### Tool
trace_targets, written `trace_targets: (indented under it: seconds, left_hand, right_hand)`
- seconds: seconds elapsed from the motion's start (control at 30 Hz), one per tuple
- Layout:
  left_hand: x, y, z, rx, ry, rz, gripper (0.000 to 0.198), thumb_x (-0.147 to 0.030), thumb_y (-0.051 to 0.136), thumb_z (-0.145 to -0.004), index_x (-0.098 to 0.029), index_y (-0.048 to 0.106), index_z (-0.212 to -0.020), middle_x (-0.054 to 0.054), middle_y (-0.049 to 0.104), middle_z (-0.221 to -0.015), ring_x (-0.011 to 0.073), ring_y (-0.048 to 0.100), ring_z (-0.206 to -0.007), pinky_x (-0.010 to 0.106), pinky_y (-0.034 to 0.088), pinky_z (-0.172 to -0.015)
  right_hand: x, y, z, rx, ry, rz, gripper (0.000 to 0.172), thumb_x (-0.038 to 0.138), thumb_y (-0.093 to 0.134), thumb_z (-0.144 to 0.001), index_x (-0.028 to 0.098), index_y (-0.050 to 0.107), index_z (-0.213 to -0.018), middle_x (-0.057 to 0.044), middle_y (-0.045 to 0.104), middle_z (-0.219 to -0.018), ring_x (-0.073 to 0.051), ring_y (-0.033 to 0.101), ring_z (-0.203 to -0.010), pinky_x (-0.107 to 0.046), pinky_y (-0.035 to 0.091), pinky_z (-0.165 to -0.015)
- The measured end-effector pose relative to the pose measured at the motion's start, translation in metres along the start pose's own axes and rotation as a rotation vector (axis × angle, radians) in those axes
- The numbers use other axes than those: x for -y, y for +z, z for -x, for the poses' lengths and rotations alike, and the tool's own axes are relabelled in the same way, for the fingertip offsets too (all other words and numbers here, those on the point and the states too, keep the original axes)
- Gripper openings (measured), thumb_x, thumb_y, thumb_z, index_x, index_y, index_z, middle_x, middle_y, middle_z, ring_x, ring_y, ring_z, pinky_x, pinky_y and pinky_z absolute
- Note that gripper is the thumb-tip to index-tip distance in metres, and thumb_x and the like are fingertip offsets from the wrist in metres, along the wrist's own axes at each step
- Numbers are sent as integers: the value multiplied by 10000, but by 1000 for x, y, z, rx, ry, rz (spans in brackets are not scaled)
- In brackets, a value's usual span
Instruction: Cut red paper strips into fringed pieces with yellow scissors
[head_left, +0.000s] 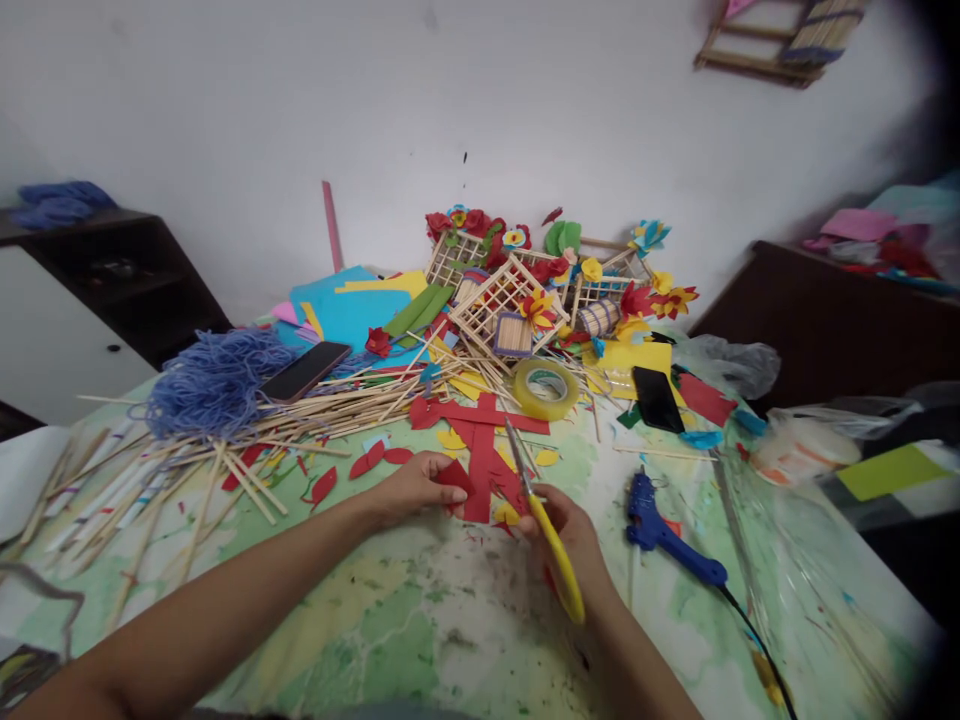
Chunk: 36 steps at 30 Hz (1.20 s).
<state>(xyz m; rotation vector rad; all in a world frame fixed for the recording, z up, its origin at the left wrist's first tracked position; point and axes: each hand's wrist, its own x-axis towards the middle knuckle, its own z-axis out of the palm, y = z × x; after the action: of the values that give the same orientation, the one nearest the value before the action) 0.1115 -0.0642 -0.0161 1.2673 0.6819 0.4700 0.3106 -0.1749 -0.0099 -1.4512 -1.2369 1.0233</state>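
Observation:
My left hand [414,487] pinches a small piece of red foam [454,477] over the green patterned table [420,610]. My right hand [571,545] grips yellow-handled scissors [551,540], whose blades point up and away toward red foam strips [484,440] lying just beyond both hands. Cut red petal shapes [360,468] lie to the left of my left hand.
A tape roll [546,388], a blue glue gun [664,535] with its cord, two dark phones [304,371] [657,398], blue yarn [214,380], many bamboo sticks [225,450], coloured foam sheets [352,305] and stick baskets with paper flowers [525,290] crowd the far table. Dark furniture flanks both sides.

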Motion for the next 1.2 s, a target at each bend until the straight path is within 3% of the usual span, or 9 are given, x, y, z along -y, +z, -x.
trace_targets:
  seconds: [0.07,0.13,0.23,0.4,0.5,0.6,0.77,0.97,1.2]
  left_hand:
    - [2,1,-4,-64,44,104,165,-219,740,-619,-117,621,-674,10,638,-584,79,554,-510,168,421,-523]
    - [3,2,-6,-98,64,210,217,-179,762,-581,-122,616,-732,2,643,-636,81,568,-550,176,440,-565]
    - [3,5,-7,-117,73,286,305,-146,768,-563,-128,613,-825,16,655,-740,99,597,-636,202,463,-639]
    - [4,7,-7,-157,146,170,452,-191,755,-584,-145,585,-1000,68,650,-946,159,617,-795,268,470,-742]
    - [3,5,-9,-209,191,-131,523,-246,756,-561,-149,587,-1047,91,630,-1052,229,588,-942,322,454,-812]
    - [0,2,-13,-165,217,-530,597,-235,778,-486,-174,613,-1057,84,619,-1108,281,554,-1019,371,408,-897]
    - [-3,-2,-14,-298,324,-785,791,-183,749,-497,-210,490,-1244,113,501,-1288,315,442,-1185,413,320,-993]
    - [-20,0,-12,-361,406,-817,738,-215,722,-567,-162,458,-1253,89,612,-1021,251,580,-929,346,453,-774]
    - [-22,40,-17,-300,610,-734,565,-149,675,-616,-189,527,-1159,5,625,-779,161,578,-744,291,445,-738]
  right_hand:
    - [1,-10,-6,-197,3,457,427,476,605,-698,213,562,-1031,-24,628,-766,-168,579,-669,-261,429,-595]
    - [1,-19,-10,-279,40,797,400,372,562,-738,226,555,-1110,-57,657,-885,-224,604,-807,-307,430,-687]
    - [-3,-28,-14,-298,49,999,514,287,540,-738,153,482,-1231,-117,635,-1054,-258,578,-966,-324,419,-785]
    - [-15,-30,-18,-333,23,996,544,299,517,-760,119,440,-1268,-115,627,-1093,-234,577,-991,-304,420,-810]
    - [-17,-29,-19,-361,30,984,551,333,519,-762,141,433,-1272,-90,645,-1066,-208,604,-940,-282,436,-765]
    - [-17,-28,-19,-372,0,995,553,342,540,-750,163,442,-1263,-76,636,-1096,-198,601,-944,-269,430,-770]
    - [-16,-28,-15,-373,-76,1049,478,282,561,-732,144,523,-1189,-119,637,-1064,-244,574,-964,-305,408,-789]
    - [2,-26,-7,-409,-238,1052,197,259,563,-748,102,654,-825,-193,622,-852,-304,530,-930,-382,387,-761]
    - [32,2,-15,-298,-730,952,192,295,624,-760,211,644,-931,-40,633,-888,-160,539,-845,-266,414,-734]
